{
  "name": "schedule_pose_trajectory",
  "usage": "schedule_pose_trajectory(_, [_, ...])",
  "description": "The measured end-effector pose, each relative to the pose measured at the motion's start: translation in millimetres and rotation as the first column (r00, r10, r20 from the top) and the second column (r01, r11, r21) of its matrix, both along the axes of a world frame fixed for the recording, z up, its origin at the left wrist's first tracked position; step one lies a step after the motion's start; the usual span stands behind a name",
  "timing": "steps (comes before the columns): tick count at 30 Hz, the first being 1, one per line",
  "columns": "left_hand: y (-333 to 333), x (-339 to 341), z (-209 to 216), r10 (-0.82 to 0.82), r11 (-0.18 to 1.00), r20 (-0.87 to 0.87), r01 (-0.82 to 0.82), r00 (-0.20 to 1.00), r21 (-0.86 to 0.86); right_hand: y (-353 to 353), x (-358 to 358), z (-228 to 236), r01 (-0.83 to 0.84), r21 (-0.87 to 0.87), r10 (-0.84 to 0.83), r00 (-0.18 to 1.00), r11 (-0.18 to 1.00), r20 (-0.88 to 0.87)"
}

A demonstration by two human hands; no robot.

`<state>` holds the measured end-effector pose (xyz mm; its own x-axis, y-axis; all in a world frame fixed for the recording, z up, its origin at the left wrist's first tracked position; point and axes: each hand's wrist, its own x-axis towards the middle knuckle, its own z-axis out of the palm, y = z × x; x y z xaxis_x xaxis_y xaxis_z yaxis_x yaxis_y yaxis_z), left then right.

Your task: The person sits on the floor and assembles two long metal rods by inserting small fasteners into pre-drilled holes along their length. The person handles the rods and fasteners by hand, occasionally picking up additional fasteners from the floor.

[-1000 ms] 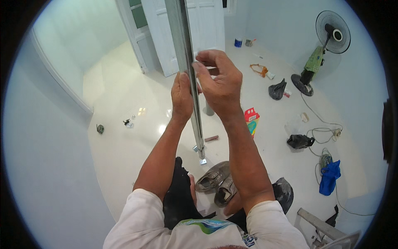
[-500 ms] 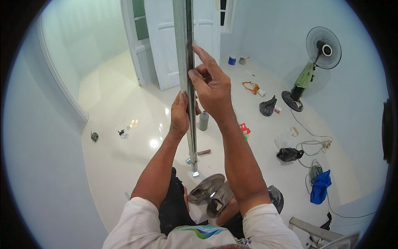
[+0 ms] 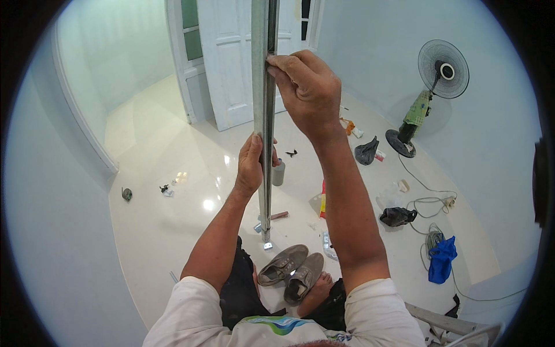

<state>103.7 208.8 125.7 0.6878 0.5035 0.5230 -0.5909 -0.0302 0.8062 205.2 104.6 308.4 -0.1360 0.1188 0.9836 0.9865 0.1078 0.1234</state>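
Note:
A long grey metal channel rail point(image 3: 263, 104) stands upright in front of me, its top beyond the upper edge of the picture. My left hand point(image 3: 250, 165) is wrapped round it at mid-length, thumb in front. Higher up, my right hand point(image 3: 309, 89) is closed in a pinch, fingertips against the dark groove on the rail's right side. Whatever lies between those fingertips is too small or hidden to make out. At the rail's lower end sits a small shiny metal piece point(image 3: 267, 246).
A pair of grey shoes point(image 3: 283, 265) lies by my bare foot. Beyond the rail are a grey bottle point(image 3: 278, 173) and a white panelled door point(image 3: 231, 87). To the right are a standing fan point(image 3: 444, 69), black plastic bags point(image 3: 398, 216), a loose cable point(image 3: 425, 199) and a blue bag point(image 3: 442, 260).
My right hand has risen along the rail, and its pointing index finger has drawn into a pinch at the groove. The left hand keeps its hold. The rail has shifted slightly within the view.

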Motion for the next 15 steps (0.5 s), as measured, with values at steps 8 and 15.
schedule_pose_trajectory(8, [2,1,1,-0.086,0.996,0.035,0.086,0.996,0.005,-12,12,32,-0.055,-0.196,0.097,0.972,0.979,0.212])
schedule_pose_trajectory(15, [20,4,-2,-0.157,0.984,0.070,0.163,0.985,-0.078,-54,4,-5,-0.204,-0.684,0.145,0.979,0.701,-0.144])
